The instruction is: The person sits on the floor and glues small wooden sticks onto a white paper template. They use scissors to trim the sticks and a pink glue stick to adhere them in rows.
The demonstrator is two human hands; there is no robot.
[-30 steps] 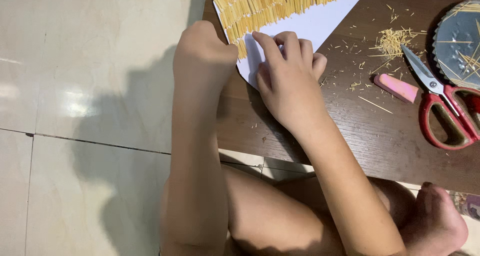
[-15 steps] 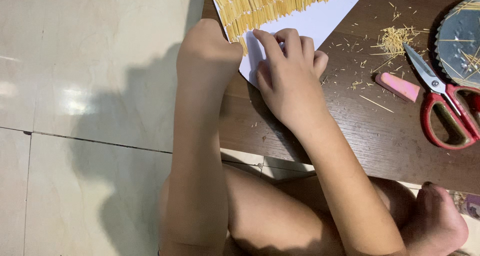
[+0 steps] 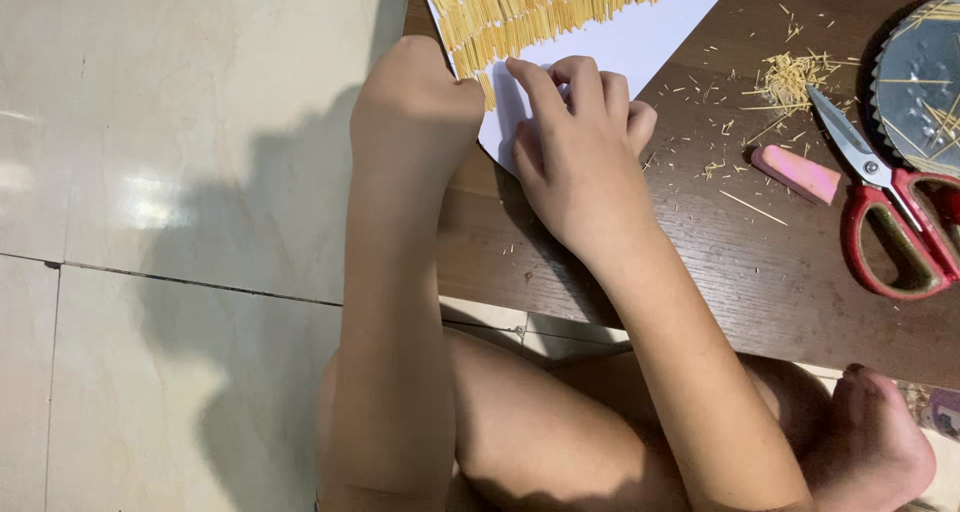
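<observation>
A white paper sheet (image 3: 640,47) lies on the dark wooden table (image 3: 700,272). Rows of short yellow sticks (image 3: 540,2) cover its upper part. My left hand (image 3: 420,102) is bent at the wrist against the sheet's left corner, and its fingers are hidden behind the knuckles. My right hand (image 3: 575,162) rests on the sheet just below the lowest row. Its fingers are curled close together, with the tips pressing on the paper by the stick ends. Nothing shows between the fingers.
Red-handled scissors (image 3: 900,232) and a pink eraser (image 3: 797,174) lie to the right, beside a round metal dish (image 3: 925,82). Loose stick clippings (image 3: 790,77) are scattered nearby. Pale floor tiles (image 3: 150,172) are on the left. My folded legs and foot (image 3: 880,442) lie below the table edge.
My left hand has edged slightly up and right against the paper's corner. My right hand stays pressed in the same place.
</observation>
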